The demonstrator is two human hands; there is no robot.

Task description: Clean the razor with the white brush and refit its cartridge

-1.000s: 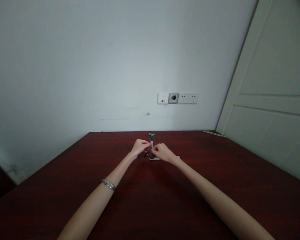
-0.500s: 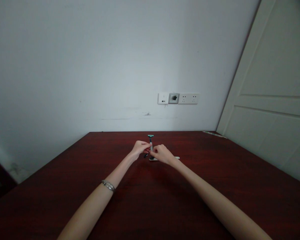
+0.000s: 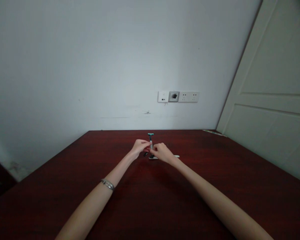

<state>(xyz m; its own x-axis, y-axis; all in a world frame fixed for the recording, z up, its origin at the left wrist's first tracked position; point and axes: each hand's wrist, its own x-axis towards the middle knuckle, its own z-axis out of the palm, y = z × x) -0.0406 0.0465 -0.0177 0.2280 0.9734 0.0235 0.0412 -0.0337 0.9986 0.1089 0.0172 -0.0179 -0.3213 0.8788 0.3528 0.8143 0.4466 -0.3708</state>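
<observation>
A razor (image 3: 151,144) with a teal-edged head and a grey and black handle points away from me over the tabletop. From the left, my left hand (image 3: 140,146) pinches the middle of its handle. My right hand (image 3: 162,152) is closed, with thumb and forefinger at the handle a little lower down. Beneath the right hand lies a thin whitish strip (image 3: 177,156), its middle hidden by that hand. A small dark object (image 3: 145,154) shows just under my left fingertips; its kind is too small to make out.
The dark red wooden table (image 3: 145,203) reaches back to a pale wall. Sockets and switches (image 3: 178,96) sit on that wall above the table's back edge. A white panelled door (image 3: 272,100) stands at the right, and a thin pale strip (image 3: 214,133) lies at the far right corner.
Both hands keep the same hold on the razor. The whole scene sits slightly higher in the picture, as if the camera tipped a little.
</observation>
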